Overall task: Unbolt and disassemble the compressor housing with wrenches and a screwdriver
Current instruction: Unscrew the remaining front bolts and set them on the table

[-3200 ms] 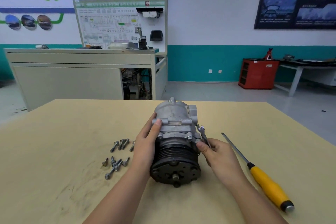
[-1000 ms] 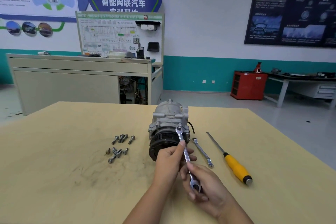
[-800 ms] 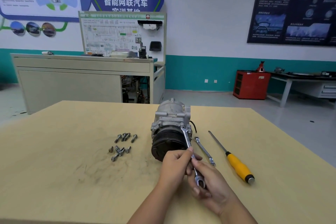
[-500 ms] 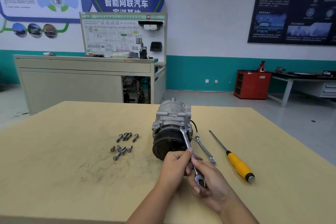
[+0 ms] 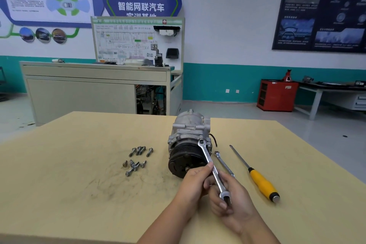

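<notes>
The grey compressor (image 5: 188, 134) lies on the yellow table (image 5: 79, 194), black pulley end facing me. In front of it both hands hold a silver combination wrench (image 5: 208, 156) in the air. My left hand (image 5: 195, 182) pinches the shaft at mid length. My right hand (image 5: 231, 200) grips the lower part, the open-jaw end sticking out near my palm. The ring end points up over the pulley's right edge. A second, smaller wrench (image 5: 224, 164) lies on the table right of the compressor. Beyond it lies a yellow-handled screwdriver (image 5: 261, 182).
Several loose bolts (image 5: 136, 159) lie in two small groups left of the compressor. Behind the table stand a beige cabinet (image 5: 95, 89) with a training board, a red cabinet (image 5: 277, 95) and a workbench at the far right.
3.2 s ago my left hand held the compressor and my right worked a wrench at its side. Since then both hands came back holding a wrench; over the last second they barely moved.
</notes>
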